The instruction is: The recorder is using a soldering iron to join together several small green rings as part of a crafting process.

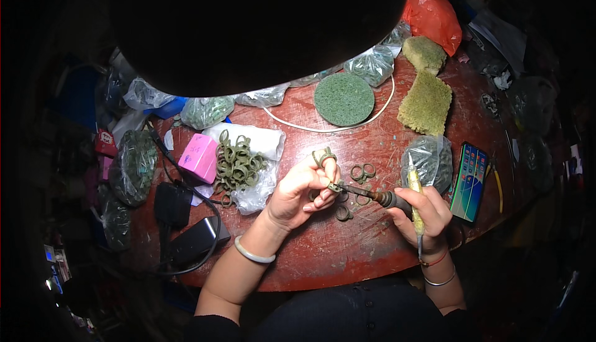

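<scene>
My left hand (304, 190) is closed, pinching a small dark green ring (336, 187) at its fingertips. Another green ring (324, 157) sits around a raised finger of that hand. In my right hand (428, 215) is a soldering-iron-like tool (372, 195) with a dark handle and brownish metal shaft; its tip meets the pinched ring. A yellowish pen-like tool (416, 205) with a pale tip also stands between the right fingers. Several loose green rings (362, 172) lie on the red table (298, 249) around my hands, and a heap of rings (239, 163) rests on white plastic at left.
Beside the heap stand a pink block (198, 158) and a black box (197, 243) with cables. A round green pad (344, 99), yellowish sponges (426, 103) and clear bags (208, 112) lie farther back. A phone (469, 182) lies right. A large dark shape (261, 25) hides the far middle.
</scene>
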Tool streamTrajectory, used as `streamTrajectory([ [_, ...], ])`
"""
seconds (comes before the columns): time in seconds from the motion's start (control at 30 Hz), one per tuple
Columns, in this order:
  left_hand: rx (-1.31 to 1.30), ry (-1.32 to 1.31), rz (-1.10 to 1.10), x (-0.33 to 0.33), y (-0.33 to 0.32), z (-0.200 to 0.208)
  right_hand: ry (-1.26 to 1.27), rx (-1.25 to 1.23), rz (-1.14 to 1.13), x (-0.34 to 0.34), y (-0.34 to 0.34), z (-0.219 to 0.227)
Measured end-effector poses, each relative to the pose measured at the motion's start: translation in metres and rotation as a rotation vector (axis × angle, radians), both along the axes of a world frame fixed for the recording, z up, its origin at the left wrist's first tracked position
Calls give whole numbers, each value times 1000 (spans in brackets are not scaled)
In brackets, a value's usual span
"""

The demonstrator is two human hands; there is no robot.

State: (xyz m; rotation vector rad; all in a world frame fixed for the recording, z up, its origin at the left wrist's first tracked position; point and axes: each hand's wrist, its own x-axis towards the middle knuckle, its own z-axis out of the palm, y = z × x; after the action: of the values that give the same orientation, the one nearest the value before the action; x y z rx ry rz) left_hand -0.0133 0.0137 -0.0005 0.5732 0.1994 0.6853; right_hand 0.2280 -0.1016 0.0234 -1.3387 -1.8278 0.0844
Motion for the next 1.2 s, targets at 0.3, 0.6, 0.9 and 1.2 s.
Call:
streamTrajectory([
  [0.3,33,54,7,0,0,2,-3,-14,16,-1,2,1],
  [0.6,66,123,43,-2,-1,1,-2,-17,4,2,0,-1],
  [0.9,0,57,30,-2,0,2,10,1,-20,1,-2,-1],
  [1.2,-385,-208,-139,-3,0,8,27,12,-15,1,-2,-2],
])
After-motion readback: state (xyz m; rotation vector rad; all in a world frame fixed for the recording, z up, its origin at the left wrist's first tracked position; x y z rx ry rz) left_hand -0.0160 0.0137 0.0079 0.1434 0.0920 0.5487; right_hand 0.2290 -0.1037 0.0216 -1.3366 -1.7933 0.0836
